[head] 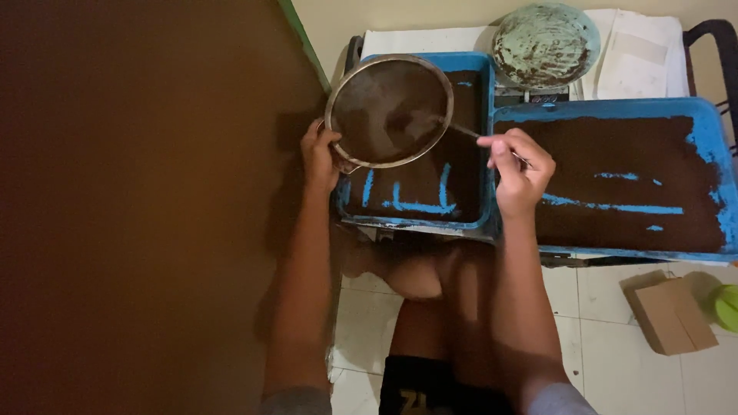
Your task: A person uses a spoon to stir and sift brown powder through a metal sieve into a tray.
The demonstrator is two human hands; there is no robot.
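Sitting over a pale tiled floor (607, 307), the person is showing bare knees at the bottom of the view, with both forearms stretching up toward the trays. A small cardboard box (675, 315) is lying on the tiles to the right, and a lime-green object (726, 306) is peeking in just beside it at the edge.

The left hand (319, 157) is curling around the near-left rim of a round metal sieve (389, 110), fingers closed on it. The right hand (521, 170) is closing on the thin metal handle (477, 137) that is running out from the sieve's right side, thumb and fingers pinched around it. The sieve is being held level above the smaller blue tray (484, 115), whose bottom is lying under dark brown powder (461, 161) with a few scraped blue lines showing through.

A larger blue tray (707, 115) is sitting just beside it on the right, also spread with dark powder and marked by blue streaks.

Farther back, a round pale-green dish (546, 42) smeared with brown residue is resting beyond the trays, near white paper sheets (638, 54). A dark brown wall surface (138, 200) is filling the left side.
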